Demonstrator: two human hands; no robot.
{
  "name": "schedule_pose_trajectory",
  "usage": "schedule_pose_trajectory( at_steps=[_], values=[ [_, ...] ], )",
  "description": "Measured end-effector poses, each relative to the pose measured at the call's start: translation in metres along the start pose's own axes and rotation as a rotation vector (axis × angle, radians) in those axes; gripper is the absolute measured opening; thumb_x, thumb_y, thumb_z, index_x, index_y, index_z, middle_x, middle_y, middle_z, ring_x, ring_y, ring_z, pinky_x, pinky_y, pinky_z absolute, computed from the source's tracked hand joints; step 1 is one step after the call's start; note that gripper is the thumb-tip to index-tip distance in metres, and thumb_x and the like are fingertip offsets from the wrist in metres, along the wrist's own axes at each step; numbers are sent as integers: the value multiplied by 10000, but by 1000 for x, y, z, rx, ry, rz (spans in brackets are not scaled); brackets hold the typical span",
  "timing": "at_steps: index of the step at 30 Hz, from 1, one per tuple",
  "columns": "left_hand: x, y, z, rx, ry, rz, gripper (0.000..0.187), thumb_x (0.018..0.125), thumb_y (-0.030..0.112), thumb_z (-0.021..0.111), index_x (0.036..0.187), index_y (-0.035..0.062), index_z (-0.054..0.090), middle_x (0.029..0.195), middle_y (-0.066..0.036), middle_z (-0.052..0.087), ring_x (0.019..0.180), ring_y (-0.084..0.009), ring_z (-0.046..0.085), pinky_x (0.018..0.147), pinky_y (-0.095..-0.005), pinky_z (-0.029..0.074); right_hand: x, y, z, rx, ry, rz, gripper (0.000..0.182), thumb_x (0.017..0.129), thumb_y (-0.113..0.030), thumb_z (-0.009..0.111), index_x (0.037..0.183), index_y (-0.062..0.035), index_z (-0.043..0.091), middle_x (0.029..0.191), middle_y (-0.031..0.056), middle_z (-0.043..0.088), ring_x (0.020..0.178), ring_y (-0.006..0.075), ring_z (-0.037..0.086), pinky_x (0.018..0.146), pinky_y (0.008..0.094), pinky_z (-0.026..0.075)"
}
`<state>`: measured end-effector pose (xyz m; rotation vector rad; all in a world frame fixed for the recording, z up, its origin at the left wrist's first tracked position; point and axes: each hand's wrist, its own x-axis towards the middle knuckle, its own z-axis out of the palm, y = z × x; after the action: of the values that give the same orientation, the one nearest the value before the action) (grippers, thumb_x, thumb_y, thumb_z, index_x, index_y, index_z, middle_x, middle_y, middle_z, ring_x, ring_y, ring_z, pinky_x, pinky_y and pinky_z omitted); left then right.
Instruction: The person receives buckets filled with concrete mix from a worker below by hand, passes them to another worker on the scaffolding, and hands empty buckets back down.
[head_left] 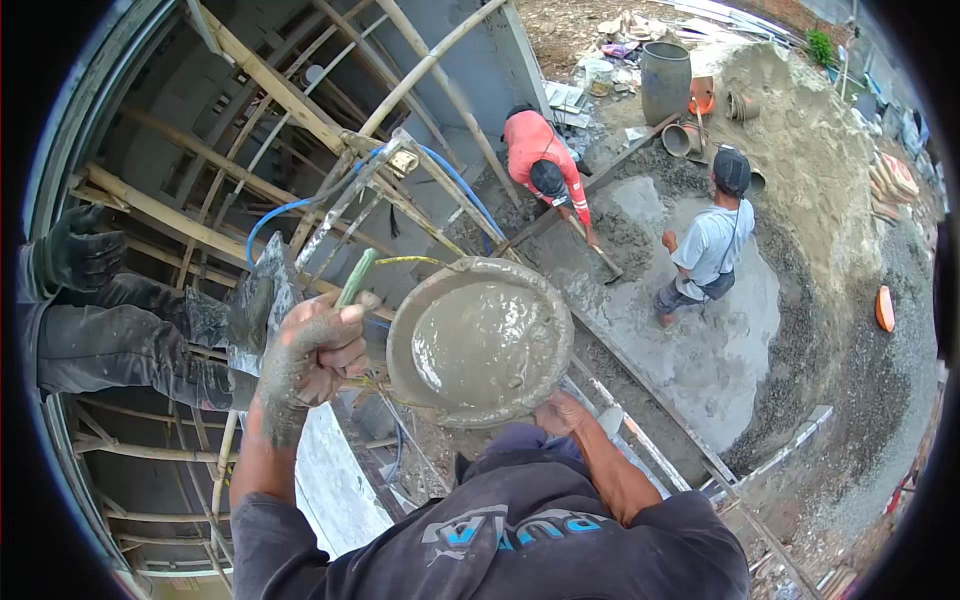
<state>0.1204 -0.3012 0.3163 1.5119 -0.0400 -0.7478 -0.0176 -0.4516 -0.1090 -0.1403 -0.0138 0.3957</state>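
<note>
A round bucket (400, 345) of wet grey cement mortar (485, 340) is in front of my body, its rim coated in mortar. My left hand (325, 345), smeared with cement, is closed around the bucket's handle, which has a green grip (356, 277). Thin yellow strands run from there to the rim. My right hand (562, 412) holds the bucket's near right edge; its fingers are partly hidden beneath it.
At left are another person's black-gloved hand (85, 250) and dark trousers among bamboo scaffolding (170, 220). Below right, a person in red (540, 150) works a hoe (605, 262) in wet cement (720, 350); another in light blue (718, 240) stands there. Sand (800, 130) lies behind.
</note>
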Motion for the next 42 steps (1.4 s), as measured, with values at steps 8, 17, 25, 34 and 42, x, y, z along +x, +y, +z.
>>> schedule_pose_trajectory(
  at_steps=[8, 17, 25, 34, 42],
  values=[
    [-93, 165, -62, -72, -165, 372, 484, 1007, 279, 409, 1289, -115, 398, 634, 71, 357, 476, -23, 269, 463, -219, 253, 140, -3, 153, -102, -360, 47, 689, 766, -298, 763, 1344, -124, 431, 1366, 96, 487, 1281, 305, 440, 1096, 512, 296],
    [-113, 351, -215, 12, -46, 647, 561, 983, 330, 434, 1306, -119, 337, 782, -10, 380, 626, -98, 303, 556, -264, 288, 261, -27, 314, -243, -677, 203, 875, 768, -463, 736, 1427, -86, 300, 1453, 167, 339, 1346, 353, 328, 1092, 529, 259],
    [-131, 308, -204, 927, 767, 1128, 731, 903, 448, 515, 1379, -65, 303, 1100, -134, 414, 985, -215, 377, 783, -333, 356, 233, -85, 119, -812, 107, 244, 943, 774, -548, 693, 1450, -44, 272, 1452, 189, 360, 1319, 372, 382, 1065, 593, 237],
    [-47, 31, -114, 718, 230, 650, 898, 794, 537, 652, 1430, 0, 315, 1407, -207, 418, 1318, -285, 402, 1027, -416, 350, -315, 40, -274, -1825, 1037, 520, 309, 835, -261, 619, 1030, -25, 662, 854, 203, 643, 775, 325, 648, 678, 452, 534],
    [124, -415, -186, 161, 197, -449, 301, 878, 345, 642, 1017, 79, 616, 741, 17, 587, 586, -121, 552, 503, -276, 422, -310, 32, -146, -401, 1732, 106, 328, 862, -251, 622, 1117, -68, 527, 877, 111, 623, 730, 251, 619, 593, 488, 498]
  ],
)
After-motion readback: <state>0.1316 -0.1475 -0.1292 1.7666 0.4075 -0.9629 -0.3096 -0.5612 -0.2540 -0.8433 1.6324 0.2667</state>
